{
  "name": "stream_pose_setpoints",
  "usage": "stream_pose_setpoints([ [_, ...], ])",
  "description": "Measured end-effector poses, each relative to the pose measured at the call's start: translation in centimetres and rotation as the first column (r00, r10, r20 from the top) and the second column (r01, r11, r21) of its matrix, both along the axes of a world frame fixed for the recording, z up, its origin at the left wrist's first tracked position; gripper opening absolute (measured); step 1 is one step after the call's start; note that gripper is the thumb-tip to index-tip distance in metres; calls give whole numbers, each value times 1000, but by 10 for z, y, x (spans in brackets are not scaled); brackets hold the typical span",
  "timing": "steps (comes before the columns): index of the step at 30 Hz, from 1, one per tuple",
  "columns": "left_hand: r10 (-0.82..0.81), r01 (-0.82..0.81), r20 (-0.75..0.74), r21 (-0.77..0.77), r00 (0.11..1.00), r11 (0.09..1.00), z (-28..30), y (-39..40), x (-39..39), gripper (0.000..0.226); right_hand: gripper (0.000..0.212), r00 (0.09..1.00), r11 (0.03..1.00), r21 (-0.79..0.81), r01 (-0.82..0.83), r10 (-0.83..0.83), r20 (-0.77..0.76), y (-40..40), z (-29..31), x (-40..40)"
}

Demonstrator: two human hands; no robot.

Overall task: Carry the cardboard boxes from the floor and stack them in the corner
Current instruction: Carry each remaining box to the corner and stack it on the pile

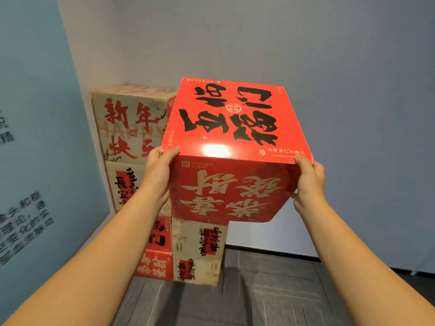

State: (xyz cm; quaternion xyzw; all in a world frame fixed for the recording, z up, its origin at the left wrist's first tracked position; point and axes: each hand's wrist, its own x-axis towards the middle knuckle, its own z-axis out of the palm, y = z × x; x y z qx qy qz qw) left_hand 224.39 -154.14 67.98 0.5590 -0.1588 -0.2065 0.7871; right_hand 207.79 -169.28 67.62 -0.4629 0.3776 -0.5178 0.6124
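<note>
Head view: both hands, left (158,171) and right (308,182), clamp the glossy red cardboard box (231,142) by its sides, thumbs hooked over its top; raised to top the lower cream carton stack (196,250).

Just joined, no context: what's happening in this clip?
A person is stacking boxes in a room corner. Both hands, left hand and right hand, hold a red box by its sides, raised over the lower right-hand column of cream boxes. Whether it already rests there is unclear. A taller stack, topped by a cream box with red lettering, stands against the blue wall.
</note>
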Motion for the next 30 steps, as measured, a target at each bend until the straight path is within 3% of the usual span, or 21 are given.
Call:
stream_pose_setpoints([
  [5, -27, 28, 39, -3, 999, 1000, 14, -57, 58, 16, 21, 1000, 999, -34, 16, -16, -8, -56, 11, 51],
  [10, -49, 48, 55, 32, 997, 998, 12, -107, 103, 36, 20, 1000, 999, -43, 19, -19, 0, -110, 14, 99],
  [14, -43, 42, 75, 15, 996, 999, 10, -146, 133, 34, 20, 1000, 999, -45, 5, -6, -9, -154, 12, 132],
  [24, 126, -121, 56, -82, 990, 989, 2, -223, 192, 38, 15, 989, 989, -57, -136, 139, 43, -243, 23, 203],
  [30, 214, -208, 37, -124, 976, 970, 3, -233, 211, 47, 24, 993, 990, -99, -102, 107, 45, -254, 38, 226],
])
